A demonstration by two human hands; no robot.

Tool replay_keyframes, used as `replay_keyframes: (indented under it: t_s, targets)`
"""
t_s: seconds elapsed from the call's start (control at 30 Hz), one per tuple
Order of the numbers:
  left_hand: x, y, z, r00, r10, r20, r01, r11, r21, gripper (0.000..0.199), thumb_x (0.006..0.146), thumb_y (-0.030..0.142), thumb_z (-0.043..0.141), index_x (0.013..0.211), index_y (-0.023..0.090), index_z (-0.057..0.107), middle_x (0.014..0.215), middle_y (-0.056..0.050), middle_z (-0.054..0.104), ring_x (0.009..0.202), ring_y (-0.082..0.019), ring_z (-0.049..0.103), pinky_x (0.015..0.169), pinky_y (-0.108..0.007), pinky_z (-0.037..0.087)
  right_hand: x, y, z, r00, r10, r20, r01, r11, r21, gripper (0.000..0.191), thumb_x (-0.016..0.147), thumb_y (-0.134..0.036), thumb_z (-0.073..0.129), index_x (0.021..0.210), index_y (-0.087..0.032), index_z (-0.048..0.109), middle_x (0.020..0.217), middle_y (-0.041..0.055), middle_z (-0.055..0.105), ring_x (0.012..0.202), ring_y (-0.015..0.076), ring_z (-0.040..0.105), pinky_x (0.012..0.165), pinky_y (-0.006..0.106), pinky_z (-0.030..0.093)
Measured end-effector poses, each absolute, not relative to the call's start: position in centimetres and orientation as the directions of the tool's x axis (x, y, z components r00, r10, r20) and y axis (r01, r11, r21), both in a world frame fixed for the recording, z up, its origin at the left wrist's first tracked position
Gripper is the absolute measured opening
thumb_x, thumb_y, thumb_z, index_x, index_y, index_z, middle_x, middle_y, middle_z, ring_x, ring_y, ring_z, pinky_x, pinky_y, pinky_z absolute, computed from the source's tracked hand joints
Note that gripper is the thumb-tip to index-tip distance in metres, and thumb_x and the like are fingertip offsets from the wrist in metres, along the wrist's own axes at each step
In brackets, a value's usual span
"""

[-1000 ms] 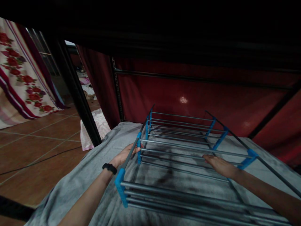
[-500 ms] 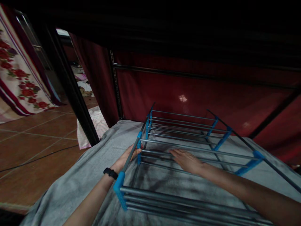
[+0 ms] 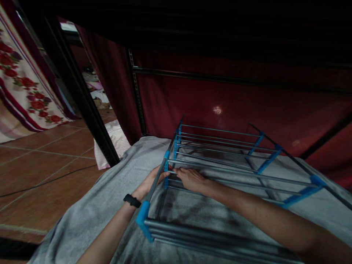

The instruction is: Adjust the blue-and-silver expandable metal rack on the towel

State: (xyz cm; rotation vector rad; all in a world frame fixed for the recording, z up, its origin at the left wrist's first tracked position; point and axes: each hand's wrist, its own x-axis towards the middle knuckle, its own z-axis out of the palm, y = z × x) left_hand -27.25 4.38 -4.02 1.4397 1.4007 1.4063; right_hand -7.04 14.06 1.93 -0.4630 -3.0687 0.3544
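A rack of grey metal tubes (image 3: 220, 170) and blue plastic connectors lies on the grey blanket (image 3: 90, 220). My left hand (image 3: 154, 178) reaches under the left side tube, its fingers closed around a blue connector (image 3: 166, 165) partway along that side. The left fingertips are partly hidden behind this connector. Just to its right, my right hand (image 3: 190, 179) grips the end of a grey cross tube (image 3: 172, 172) where it meets the connector. The nearest blue corner connector (image 3: 143, 217) is below my left wrist, with several tubes running right from it.
A dark bed frame post (image 3: 85, 99) slants down at the left, and a dark beam crosses overhead. A red curtain (image 3: 220, 99) hangs behind the rack. On the left are a tiled floor (image 3: 33, 172), a black cable (image 3: 55, 179), a striped cloth (image 3: 114, 139) and a floral cloth (image 3: 30, 88).
My right hand has moved left along the rack to the connector and closed on the tube end there. My left hand stays at the same connector. The view has shifted slightly.
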Motion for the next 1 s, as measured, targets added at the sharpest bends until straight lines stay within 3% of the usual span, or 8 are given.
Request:
replay_keyframes:
  t_s: [0.17, 0.53, 1.0]
  targets:
    - [-27.5, 4.6, -4.1, -0.159, 0.964, 0.215, 0.232, -0.175, 0.957, 0.039, 0.082, 0.04, 0.068, 0.114, 0.018, 0.063, 0.109, -0.009, 0.068, 0.104, -0.027, 0.061, 0.096, -0.04, 0.047, -7.5, 14.0, 2.8, -0.948, 0.317, -0.038, 0.316, 0.917, -0.243, 0.039, 0.102, -0.034, 0.031, 0.134, -0.022, 0.048, 0.113, 0.0097, 0.069, 0.1, 0.0245, 0.066, 0.083, 0.036, 0.05]
    - [-26.4, 4.2, -3.6, -0.248, 0.951, 0.185, 0.219, -0.131, 0.967, 0.035, 0.082, 0.038, 0.069, 0.11, 0.017, 0.063, 0.104, -0.008, 0.07, 0.105, -0.026, 0.063, 0.097, -0.039, 0.048, -7.7, 14.2, 3.0, -0.94, 0.336, -0.069, 0.341, 0.901, -0.268, 0.037, 0.1, -0.034, 0.034, 0.131, -0.023, 0.052, 0.109, 0.0094, 0.071, 0.098, 0.024, 0.067, 0.08, 0.033, 0.048]
    - [-26.0, 4.3, -3.5, -0.24, 0.945, 0.221, 0.244, -0.161, 0.956, 0.041, 0.08, 0.034, 0.07, 0.118, 0.02, 0.062, 0.112, -0.008, 0.068, 0.107, -0.026, 0.062, 0.101, -0.042, 0.047, -7.6, 13.8, 2.9, -0.939, 0.341, -0.044, 0.343, 0.922, -0.178, 0.04, 0.103, -0.035, 0.029, 0.133, -0.02, 0.05, 0.113, 0.0128, 0.07, 0.098, 0.0265, 0.068, 0.083, 0.038, 0.051]
